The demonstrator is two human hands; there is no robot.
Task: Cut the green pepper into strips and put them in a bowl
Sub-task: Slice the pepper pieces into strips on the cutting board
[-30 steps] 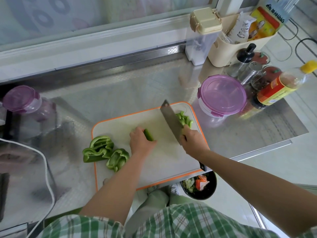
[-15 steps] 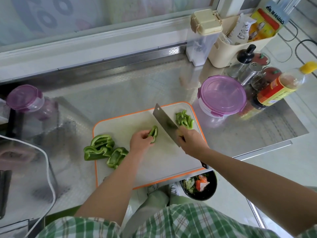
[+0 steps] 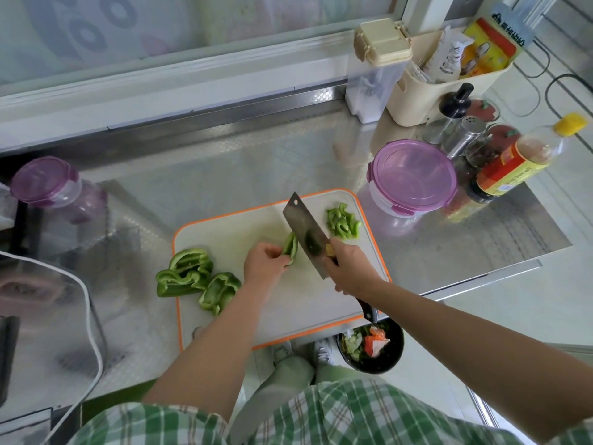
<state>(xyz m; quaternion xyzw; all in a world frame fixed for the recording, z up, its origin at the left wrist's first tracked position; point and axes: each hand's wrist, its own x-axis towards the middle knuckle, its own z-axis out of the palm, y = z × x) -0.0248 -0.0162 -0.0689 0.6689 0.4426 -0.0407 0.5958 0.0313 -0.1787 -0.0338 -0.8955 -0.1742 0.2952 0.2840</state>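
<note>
On board (image 3: 224, 239) | left grip (image 3: 263, 261) pinches curved pepper (image 3: 291, 247) | right grip (image 3: 349, 268) holds steel cleaver (image 3: 305, 226)

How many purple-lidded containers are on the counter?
2: one round clear purple-lidded tub just right of the orange-rimmed cutting board, another far left on the steel counter.

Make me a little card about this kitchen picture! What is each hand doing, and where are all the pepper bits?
left hand: pinches a small pepper piece at the middle of the cutting board
right hand: grips the cleaver, blade tilted just right of that piece
strips: small pile near the board's far right corner
big chunks: uncut, at the board's left edge
</note>
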